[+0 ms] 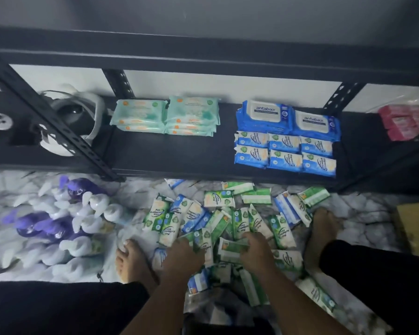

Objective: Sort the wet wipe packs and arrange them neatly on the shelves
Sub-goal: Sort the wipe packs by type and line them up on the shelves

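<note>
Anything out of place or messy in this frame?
Stacks on the shelf look neat. The odd part is the floor pile: green and blue packs mixed, overlapping at all angles. One blue pack strays up against the shelf's front edge.

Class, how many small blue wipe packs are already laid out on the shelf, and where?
6 small blue packs: two rows of three on the shelf, right side, in front of the large antabax packs. Others may hide underneath.
</note>
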`<action>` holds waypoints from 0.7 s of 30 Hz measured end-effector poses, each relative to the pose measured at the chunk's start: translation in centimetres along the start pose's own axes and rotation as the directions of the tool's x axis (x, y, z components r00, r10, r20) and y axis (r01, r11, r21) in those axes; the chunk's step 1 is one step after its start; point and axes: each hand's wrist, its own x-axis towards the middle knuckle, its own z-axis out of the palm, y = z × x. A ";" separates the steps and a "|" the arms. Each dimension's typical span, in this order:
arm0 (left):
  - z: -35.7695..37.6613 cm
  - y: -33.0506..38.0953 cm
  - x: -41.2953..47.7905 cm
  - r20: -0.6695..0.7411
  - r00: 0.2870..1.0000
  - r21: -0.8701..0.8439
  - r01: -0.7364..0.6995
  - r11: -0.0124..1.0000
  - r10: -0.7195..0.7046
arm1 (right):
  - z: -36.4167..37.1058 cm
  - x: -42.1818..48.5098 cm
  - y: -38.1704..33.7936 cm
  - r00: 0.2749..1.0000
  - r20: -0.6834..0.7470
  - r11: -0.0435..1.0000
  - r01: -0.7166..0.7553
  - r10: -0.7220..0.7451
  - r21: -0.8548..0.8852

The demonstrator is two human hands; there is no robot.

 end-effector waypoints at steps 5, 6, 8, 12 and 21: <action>1.8 1.3 0.7 0.028 0.995 0.093 0.093 0.991 -0.096 | 2.4 0.1 0.6 0.989 0.078 0.911 0.144 -0.124 -0.386; 2.3 1.7 0.8 0.017 0.995 0.143 0.094 0.985 -0.097 | 2.8 0.2 0.8 0.986 0.071 0.889 0.167 -0.151 -0.427; 3.1 2.5 1.2 -0.020 0.996 0.228 0.091 0.969 -0.089 | 3.3 0.6 1.3 0.979 0.038 0.853 0.194 -0.201 -0.485; 4.3 2.6 2.2 -0.083 0.993 0.263 0.107 0.959 -0.088 | 3.0 1.9 2.2 0.976 0.058 0.819 0.207 -0.209 -0.535; 3.3 1.7 2.2 -0.002 0.999 0.141 0.036 0.989 -0.036 | 1.9 2.3 2.3 0.979 0.108 0.865 0.202 -0.171 -0.459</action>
